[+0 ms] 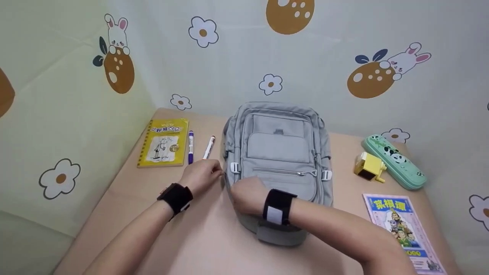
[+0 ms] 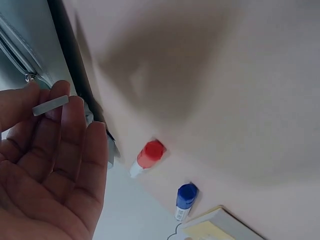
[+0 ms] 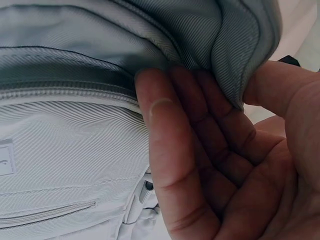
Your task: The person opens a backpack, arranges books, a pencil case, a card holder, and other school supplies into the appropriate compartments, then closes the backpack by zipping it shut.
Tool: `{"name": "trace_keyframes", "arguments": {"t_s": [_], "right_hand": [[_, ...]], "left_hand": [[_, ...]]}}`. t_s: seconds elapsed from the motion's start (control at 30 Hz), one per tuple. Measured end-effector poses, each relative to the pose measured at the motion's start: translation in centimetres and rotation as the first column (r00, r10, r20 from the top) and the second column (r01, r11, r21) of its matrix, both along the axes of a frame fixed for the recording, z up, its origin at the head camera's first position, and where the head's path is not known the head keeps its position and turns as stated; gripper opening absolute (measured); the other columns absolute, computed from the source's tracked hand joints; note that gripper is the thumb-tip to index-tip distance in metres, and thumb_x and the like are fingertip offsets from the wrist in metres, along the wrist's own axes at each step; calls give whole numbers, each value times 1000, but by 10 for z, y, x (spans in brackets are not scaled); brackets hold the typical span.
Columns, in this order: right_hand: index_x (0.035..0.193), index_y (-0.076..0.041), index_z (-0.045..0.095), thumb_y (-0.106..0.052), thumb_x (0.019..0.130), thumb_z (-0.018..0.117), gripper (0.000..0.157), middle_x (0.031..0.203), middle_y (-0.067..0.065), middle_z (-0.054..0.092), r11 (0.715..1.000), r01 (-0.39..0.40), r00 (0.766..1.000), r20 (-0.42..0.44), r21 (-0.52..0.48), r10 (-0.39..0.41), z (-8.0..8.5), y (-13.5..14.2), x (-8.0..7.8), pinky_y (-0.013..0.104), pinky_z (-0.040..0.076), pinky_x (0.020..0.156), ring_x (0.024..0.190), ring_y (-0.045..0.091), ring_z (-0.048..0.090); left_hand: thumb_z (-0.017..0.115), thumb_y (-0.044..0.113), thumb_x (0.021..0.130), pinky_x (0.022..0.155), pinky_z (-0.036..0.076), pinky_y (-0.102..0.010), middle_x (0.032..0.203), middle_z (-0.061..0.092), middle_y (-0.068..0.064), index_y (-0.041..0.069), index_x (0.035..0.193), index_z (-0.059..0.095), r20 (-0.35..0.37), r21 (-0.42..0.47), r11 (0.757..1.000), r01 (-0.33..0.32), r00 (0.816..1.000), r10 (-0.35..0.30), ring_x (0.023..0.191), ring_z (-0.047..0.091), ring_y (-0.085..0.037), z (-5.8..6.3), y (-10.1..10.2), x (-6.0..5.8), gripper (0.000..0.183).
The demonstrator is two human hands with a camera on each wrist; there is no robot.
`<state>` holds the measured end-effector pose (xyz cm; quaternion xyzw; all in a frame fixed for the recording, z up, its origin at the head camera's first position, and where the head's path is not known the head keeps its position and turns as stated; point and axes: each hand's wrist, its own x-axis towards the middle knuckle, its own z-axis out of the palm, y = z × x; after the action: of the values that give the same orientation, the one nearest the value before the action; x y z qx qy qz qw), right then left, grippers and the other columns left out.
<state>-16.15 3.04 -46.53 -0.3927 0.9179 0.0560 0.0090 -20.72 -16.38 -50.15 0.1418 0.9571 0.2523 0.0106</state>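
A grey backpack [image 1: 280, 147] lies on the table with its front pockets facing up. At its left side my left hand [image 1: 202, 175] pinches a small pale zipper pull [image 2: 50, 106] between thumb and fingertips, close to a metal slider [image 2: 30, 77] in the left wrist view. My right hand [image 1: 248, 194] lies over the lower left of the bag. The right wrist view shows its thumb and fingers gripping a fold of the bag's fabric [image 3: 240, 50], next to an open-looking zipper seam [image 3: 65, 89].
Left of the bag lie a yellow book [image 1: 164, 143], a blue-capped marker [image 1: 191, 147] and a red-capped marker [image 2: 151, 153]. On the right are a green panda pencil case [image 1: 395, 162], a yellow pencil sharpener [image 1: 368, 167] and a colourful book [image 1: 401, 229]. A patterned curtain [image 1: 237, 61] hangs behind.
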Motion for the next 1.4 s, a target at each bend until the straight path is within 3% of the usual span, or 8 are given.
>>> {"name": "trace_keyframes", "arguments": {"t_s": [0.4, 0.57, 0.77, 0.87, 0.97, 1.1, 1.27, 1.4], "right_hand": [[57, -13, 53, -16, 84, 67, 30, 55, 2, 54, 999, -9, 997, -75, -39, 6, -1, 1, 10, 40, 43, 42, 50, 22, 54], [56, -14, 52, -18, 87, 66, 34, 53, 1, 52, 1000, 2, 996, -88, 3, -2, -3, -2, 13, 39, 44, 38, 48, 21, 53], [56, -16, 50, -28, 88, 70, 39, 50, -3, 46, 999, -18, 1000, 14, -36, 18, 3, 9, 10, 37, 39, 38, 45, 18, 47], [57, -19, 48, -30, 89, 70, 41, 49, -7, 42, 991, -51, 993, 101, -125, 64, 13, 28, 8, 33, 36, 40, 44, 15, 43], [62, -20, 53, -28, 93, 70, 36, 53, -10, 45, 976, -20, 981, 185, -216, 61, 24, 55, 6, 30, 37, 45, 46, 11, 43], [73, -19, 65, -24, 94, 71, 22, 63, -12, 53, 951, 6, 983, 177, -310, 51, 28, 102, 5, 29, 44, 52, 54, 7, 48], [88, -16, 74, -18, 93, 74, 5, 76, -11, 63, 924, -17, 985, 150, -382, 80, 17, 160, 12, 30, 52, 63, 67, 5, 57], [96, -16, 77, -15, 91, 75, 6, 88, -10, 70, 911, 52, 990, 142, -408, 8, 8, 200, 15, 34, 55, 72, 80, 8, 64]], "left_hand": [[66, 21, 99, 74, 51, -42, 84, 67, -1, 15, 89, 67, -24, -49, 997, -62, 998, 61, 77, 63, -24, -4, 9, -38, 12], [62, 19, 100, 71, 49, -43, 82, 64, -3, 14, 86, 62, -30, -55, 996, -65, 998, 63, 76, 61, -25, -6, 12, -41, 15], [64, 20, 99, 72, 50, -44, 82, 66, -3, 14, 85, 63, -35, -28, 997, -73, 997, 73, 77, 62, -26, -7, 14, -41, 15], [65, 19, 98, 72, 50, -44, 82, 66, -2, 15, 85, 64, -38, -23, 997, -74, 997, 73, 77, 63, -26, -8, 14, -41, 14], [65, 18, 97, 71, 50, -44, 81, 67, -2, 14, 85, 66, -53, -23, 998, -64, 997, 62, 75, 62, -25, -9, 15, -41, 13], [64, 18, 98, 72, 50, -43, 83, 68, -1, 13, 88, 71, -53, -21, 998, -59, 997, 58, 75, 62, -23, -12, 14, -38, 13], [63, 19, 100, 79, 52, -43, 91, 73, 0, 14, 96, 75, -18, -13, 998, -69, 997, 69, 82, 66, -23, -12, 14, -33, 14], [62, 17, 100, 84, 53, -43, 98, 75, -2, 15, 101, 77, -19, -2, 998, -58, 998, 58, 89, 69, -25, -10, 15, -30, 15]]}}
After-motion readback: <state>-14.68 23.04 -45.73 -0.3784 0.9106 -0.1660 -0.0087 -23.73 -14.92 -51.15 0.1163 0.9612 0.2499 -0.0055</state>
